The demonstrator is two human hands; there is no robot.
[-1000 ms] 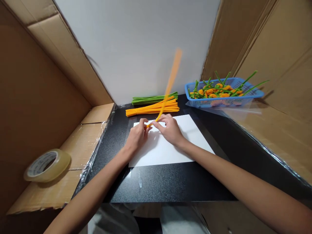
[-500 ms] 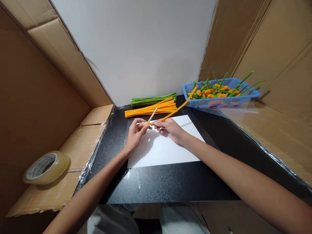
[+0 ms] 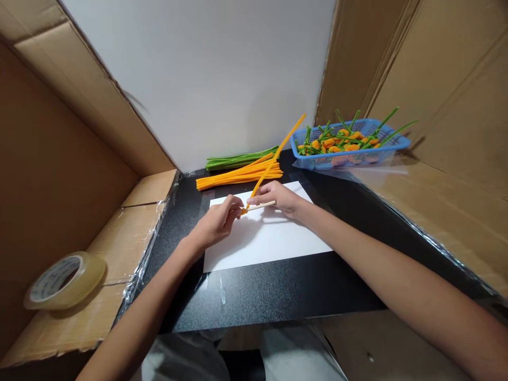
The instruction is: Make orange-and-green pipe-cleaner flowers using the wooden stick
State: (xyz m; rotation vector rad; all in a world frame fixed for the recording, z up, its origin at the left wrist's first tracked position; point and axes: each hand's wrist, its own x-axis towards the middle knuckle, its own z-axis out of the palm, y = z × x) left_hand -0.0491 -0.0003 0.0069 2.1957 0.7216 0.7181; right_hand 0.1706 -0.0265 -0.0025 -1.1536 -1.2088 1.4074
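Observation:
Over a white sheet of paper [image 3: 270,238], my left hand [image 3: 219,218] is closed on one end of a thin pale wooden stick [image 3: 262,205]. An orange pipe cleaner [image 3: 282,145] is wound around the stick close to my left fingertips. My right hand [image 3: 280,197] pinches this pipe cleaner just past the wound part, and its long free end slants up and to the right. The stick's bare end points right, beneath my right fingers. Behind the paper lie a bundle of orange pipe cleaners [image 3: 234,175] and a bundle of green pipe cleaners [image 3: 228,161].
At the back right, a blue plastic basket [image 3: 349,160] holds several orange and green pipe-cleaner pieces. A roll of clear tape [image 3: 65,280] rests on the cardboard ledge [image 3: 119,248] at left. Cardboard walls flank the black table [image 3: 257,296], with a white wall behind.
The stick has swung from pointing up to lying nearly level toward the right. The pipe cleaner's free end now stands steeper. The whole view has shifted slightly.

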